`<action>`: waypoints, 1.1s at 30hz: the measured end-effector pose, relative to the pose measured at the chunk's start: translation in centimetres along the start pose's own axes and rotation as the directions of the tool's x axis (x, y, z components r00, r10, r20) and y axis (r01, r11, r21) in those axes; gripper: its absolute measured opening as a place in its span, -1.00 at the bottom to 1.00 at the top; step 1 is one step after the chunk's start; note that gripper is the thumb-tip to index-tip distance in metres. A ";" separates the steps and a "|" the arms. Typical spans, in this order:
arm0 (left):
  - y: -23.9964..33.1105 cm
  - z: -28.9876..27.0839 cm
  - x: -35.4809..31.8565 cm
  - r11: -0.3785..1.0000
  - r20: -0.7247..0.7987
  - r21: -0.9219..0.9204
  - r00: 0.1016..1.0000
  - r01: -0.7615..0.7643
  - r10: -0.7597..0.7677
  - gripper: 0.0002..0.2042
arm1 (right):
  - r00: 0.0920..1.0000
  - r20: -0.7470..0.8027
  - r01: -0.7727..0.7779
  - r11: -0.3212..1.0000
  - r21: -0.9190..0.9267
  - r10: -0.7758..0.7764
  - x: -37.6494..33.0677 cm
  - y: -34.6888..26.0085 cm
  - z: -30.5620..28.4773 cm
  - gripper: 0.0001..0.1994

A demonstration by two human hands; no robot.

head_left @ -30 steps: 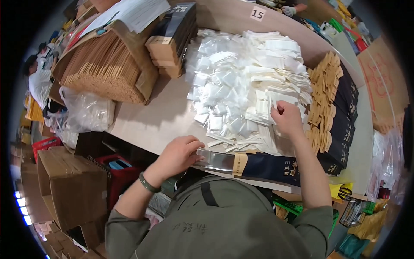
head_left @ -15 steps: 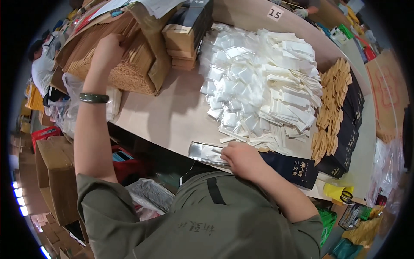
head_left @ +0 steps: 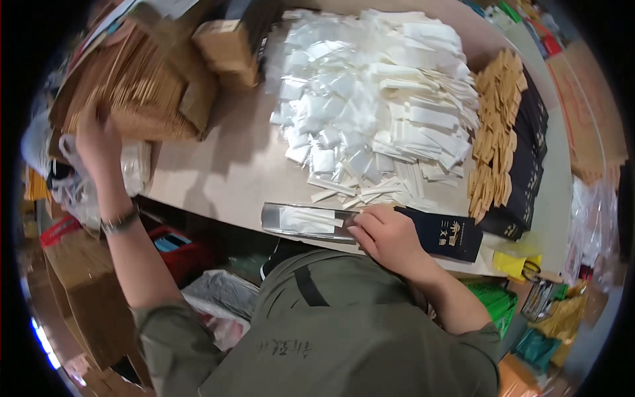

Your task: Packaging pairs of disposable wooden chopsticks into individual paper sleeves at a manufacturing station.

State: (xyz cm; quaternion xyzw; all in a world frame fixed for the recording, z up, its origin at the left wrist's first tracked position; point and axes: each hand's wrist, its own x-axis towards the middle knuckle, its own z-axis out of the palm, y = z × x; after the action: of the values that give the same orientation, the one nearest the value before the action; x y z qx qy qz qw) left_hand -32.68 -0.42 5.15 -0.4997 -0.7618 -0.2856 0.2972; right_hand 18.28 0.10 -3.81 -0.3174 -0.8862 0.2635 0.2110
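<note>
Pointing leftward, clear tray (head_left: 272, 219), long axis sideways, right grip (head_left: 389, 237) grasping it, left grip (head_left: 98, 137) unclear

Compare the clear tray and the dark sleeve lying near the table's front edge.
The clear tray is see-through, while the dark sleeve is opaque.
The clear tray shows white packets inside; the dark sleeve shows pale print.
The clear tray lies further left, the dark sleeve further right.
Both lie lengthwise along the table's front edge.

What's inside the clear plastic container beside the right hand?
White packets show inside the clear container. Its right end is covered by the right hand, so anything there cannot be seen.
</note>
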 end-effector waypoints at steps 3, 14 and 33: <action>3.1 -0.5 7.2 0.963 0.104 0.179 0.977 -0.200 0.184 -0.71 | 0.986 0.020 0.165 0.984 -0.073 -0.164 -0.1 0.3 -0.1 -0.84; 10.1 -5.1 -18.7 0.551 0.785 -0.583 0.589 0.597 0.194 -0.88 | 0.993 0.079 0.091 0.996 -0.017 -0.089 -3.2 1.2 -1.3 -0.72; 27.7 -1.1 -21.8 0.575 0.785 -0.603 0.536 0.552 0.310 -0.72 | 0.999 0.033 0.010 0.983 -0.183 -0.004 -1.7 1.2 0.2 -0.56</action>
State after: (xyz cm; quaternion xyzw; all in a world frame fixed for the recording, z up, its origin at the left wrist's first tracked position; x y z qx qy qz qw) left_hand 0.33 -4.75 -6.40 -0.5835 -0.6232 -0.3464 -0.3887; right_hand 19.94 -0.27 -5.01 -0.3280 -0.9111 0.1853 0.1673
